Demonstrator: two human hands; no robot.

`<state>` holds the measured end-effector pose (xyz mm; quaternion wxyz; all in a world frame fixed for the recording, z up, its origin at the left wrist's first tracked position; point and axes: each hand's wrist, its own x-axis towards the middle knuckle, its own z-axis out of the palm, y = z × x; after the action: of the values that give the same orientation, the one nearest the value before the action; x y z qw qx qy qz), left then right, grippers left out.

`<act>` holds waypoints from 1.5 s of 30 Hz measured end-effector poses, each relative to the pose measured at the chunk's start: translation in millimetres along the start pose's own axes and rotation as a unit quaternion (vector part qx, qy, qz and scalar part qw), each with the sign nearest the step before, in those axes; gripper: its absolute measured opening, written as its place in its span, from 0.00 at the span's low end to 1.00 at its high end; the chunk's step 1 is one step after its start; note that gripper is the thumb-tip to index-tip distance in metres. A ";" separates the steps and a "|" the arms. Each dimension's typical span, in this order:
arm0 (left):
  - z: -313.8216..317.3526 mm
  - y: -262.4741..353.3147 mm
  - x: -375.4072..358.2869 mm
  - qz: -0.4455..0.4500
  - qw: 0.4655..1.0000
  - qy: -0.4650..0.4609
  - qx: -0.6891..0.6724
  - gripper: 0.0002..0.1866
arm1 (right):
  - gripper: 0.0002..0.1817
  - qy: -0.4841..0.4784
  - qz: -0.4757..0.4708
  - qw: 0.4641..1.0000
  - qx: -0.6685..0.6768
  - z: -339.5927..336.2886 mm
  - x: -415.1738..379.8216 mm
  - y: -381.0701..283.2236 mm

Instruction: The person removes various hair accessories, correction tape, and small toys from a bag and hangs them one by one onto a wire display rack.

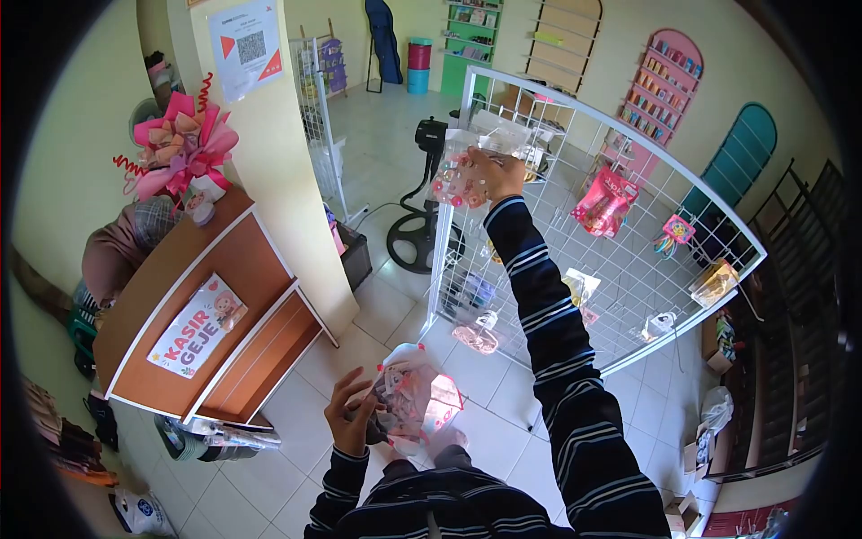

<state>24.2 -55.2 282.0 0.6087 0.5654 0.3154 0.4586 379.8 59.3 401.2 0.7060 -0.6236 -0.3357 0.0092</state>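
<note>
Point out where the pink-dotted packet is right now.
In the head view, the pink-dotted packet is above center, held by the right hand at the upper left corner of the white rack.

A small shop, shown by the wire rack [660,193] hung with packaged trinkets, the wooden counter [171,296] signed "KASIR GEJE", and wall shelves [660,90] of little goods.

Long black sleeves [575,377] — thin white and blue-grey stripes, matching striped top [449,508], dark legwear [452,456]
</note>
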 end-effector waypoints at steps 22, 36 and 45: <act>8.5 -7.7 1.5 -0.028 0.999 0.011 -0.018 0.09 | 0.11 0.013 0.076 0.995 0.070 0.6 1.6 -0.4; -21.2 -36.6 -25.3 -0.129 0.990 0.055 -0.014 0.09 | 0.39 0.013 -0.066 0.919 -0.388 -40.0 75.0 28.4; -72.9 -147.1 -76.4 -0.345 0.912 0.162 0.152 0.07 | 0.12 -0.005 -0.207 0.925 -0.319 -58.8 -212.9 109.7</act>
<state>-41.0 -87.2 116.1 0.5763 0.4254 0.6510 0.2514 287.9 -59.6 205.6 0.4545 -0.7322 -0.4460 -0.2417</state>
